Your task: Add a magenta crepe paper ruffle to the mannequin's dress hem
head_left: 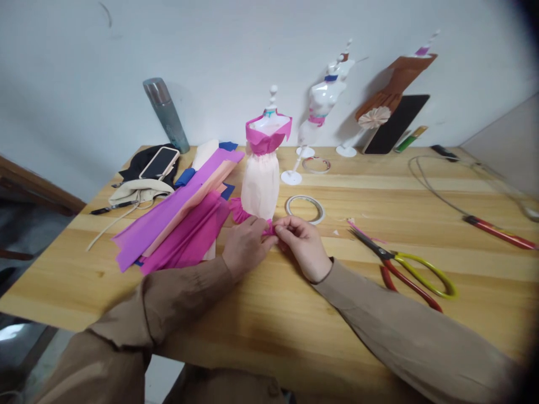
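In front of me stands a small white dress form [273, 96] wearing a paper dress. Its top [267, 137] is magenta and its skirt [260, 182] is pale cream. A gathered magenta paper strip [239, 211] runs along the skirt's lower edge. My left hand [248, 247] is closed on this strip at the hem, thumb pointing right. Close beside it, my right hand [304, 244] pinches the strip's right end between thumb and fingers. Both hands hide part of the hem and the form's base. A roll of tape [305, 209] lies just behind my right hand.
Purple, peach and magenta crepe paper [181, 224] lies at left, near a phone [160, 163] and spray bottle [166, 115]. Yellow-and-red scissors [389, 255] rest at right, before a red tool with a cord [499, 232]. More dress forms [326, 98] and a brown-dressed one [400, 84] stand behind.
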The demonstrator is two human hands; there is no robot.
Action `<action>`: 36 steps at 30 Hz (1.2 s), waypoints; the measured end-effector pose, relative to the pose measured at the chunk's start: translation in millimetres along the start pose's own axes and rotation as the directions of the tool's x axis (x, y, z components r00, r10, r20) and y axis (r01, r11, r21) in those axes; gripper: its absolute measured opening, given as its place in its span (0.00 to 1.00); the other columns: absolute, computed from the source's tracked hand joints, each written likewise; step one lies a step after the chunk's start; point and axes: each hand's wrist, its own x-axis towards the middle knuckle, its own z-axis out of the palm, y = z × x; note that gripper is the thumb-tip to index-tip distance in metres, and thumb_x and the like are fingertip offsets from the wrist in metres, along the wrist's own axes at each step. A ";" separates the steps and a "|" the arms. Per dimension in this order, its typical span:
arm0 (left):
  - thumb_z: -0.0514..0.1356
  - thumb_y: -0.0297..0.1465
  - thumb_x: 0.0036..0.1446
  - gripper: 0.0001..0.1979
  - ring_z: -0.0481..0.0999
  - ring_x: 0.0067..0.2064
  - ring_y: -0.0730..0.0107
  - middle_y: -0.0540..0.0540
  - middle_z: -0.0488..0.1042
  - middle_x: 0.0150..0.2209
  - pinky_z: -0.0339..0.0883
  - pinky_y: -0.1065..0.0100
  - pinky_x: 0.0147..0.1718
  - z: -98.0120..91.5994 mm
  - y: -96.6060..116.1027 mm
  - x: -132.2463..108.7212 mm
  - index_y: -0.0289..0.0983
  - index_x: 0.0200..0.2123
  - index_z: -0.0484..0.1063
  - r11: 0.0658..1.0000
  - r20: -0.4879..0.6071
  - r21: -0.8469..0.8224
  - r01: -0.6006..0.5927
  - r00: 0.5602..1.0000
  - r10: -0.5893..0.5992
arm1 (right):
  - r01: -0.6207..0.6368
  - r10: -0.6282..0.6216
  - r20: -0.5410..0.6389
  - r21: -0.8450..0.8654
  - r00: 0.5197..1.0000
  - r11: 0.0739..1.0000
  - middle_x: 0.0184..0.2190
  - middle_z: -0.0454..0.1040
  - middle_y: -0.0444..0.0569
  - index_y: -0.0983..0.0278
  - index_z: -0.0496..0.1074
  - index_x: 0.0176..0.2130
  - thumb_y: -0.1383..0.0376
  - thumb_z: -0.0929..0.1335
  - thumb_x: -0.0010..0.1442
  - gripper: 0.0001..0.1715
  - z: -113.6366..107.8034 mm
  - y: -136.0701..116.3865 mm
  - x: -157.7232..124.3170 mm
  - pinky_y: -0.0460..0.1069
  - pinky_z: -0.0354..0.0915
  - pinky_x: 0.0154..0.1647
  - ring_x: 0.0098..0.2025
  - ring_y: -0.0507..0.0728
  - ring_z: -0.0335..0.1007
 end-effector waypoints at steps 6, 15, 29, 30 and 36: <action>0.61 0.26 0.55 0.07 0.69 0.26 0.72 0.51 0.71 0.24 0.58 0.69 0.28 4.4 -6.0 3.1 0.36 0.25 0.69 0.996 -0.037 -0.095 0.000 0.999 -0.004 | 0.021 -0.021 0.036 -0.012 0.999 1.000 0.18 0.69 0.42 0.64 0.70 0.28 0.55 0.72 0.50 0.14 0.0 -0.6 1.0 0.46 0.54 0.20 0.19 0.48 0.59; 0.59 0.26 0.57 0.11 0.64 0.24 0.76 0.52 0.68 0.20 0.55 0.70 0.26 7.6 -10.6 1.1 0.36 0.22 0.68 0.981 -0.172 -0.170 -0.091 0.983 0.061 | -0.047 0.048 -0.013 0.086 0.999 0.995 0.22 0.72 0.42 0.64 0.69 0.33 0.56 0.73 0.49 0.17 -1.3 0.6 5.6 0.44 0.58 0.19 0.19 0.48 0.65; 0.57 0.28 0.56 0.09 0.64 0.23 0.76 0.53 0.68 0.20 0.56 0.72 0.23 10.4 -11.9 1.5 0.36 0.23 0.68 0.853 -0.116 -0.520 0.042 0.986 -0.120 | -0.303 0.274 0.130 0.441 0.953 0.845 0.17 0.67 0.39 0.66 0.68 0.31 0.64 0.77 0.41 0.18 2.1 -2.9 21.7 0.40 0.47 0.15 0.16 0.44 0.57; 0.57 0.28 0.56 0.09 0.64 0.23 0.76 0.53 0.67 0.21 0.57 0.71 0.24 10.6 -12.4 1.6 0.37 0.23 0.68 0.859 -0.116 -0.510 0.045 0.986 -0.120 | -0.307 0.277 0.134 0.462 0.952 0.832 0.17 0.66 0.38 0.66 0.68 0.32 0.65 0.77 0.40 0.19 1.4 -3.0 22.0 0.40 0.47 0.15 0.17 0.44 0.56; 0.57 0.28 0.56 0.07 0.66 0.26 0.73 0.50 0.69 0.23 0.59 0.69 0.27 7.3 -10.3 0.1 0.37 0.25 0.66 0.954 -0.179 -0.299 -0.034 0.984 -0.021 | -0.330 0.302 0.145 0.561 0.942 0.759 0.16 0.64 0.35 0.63 0.66 0.39 0.71 0.77 0.39 0.28 -2.1 -1.7 22.8 0.40 0.48 0.16 0.18 0.45 0.56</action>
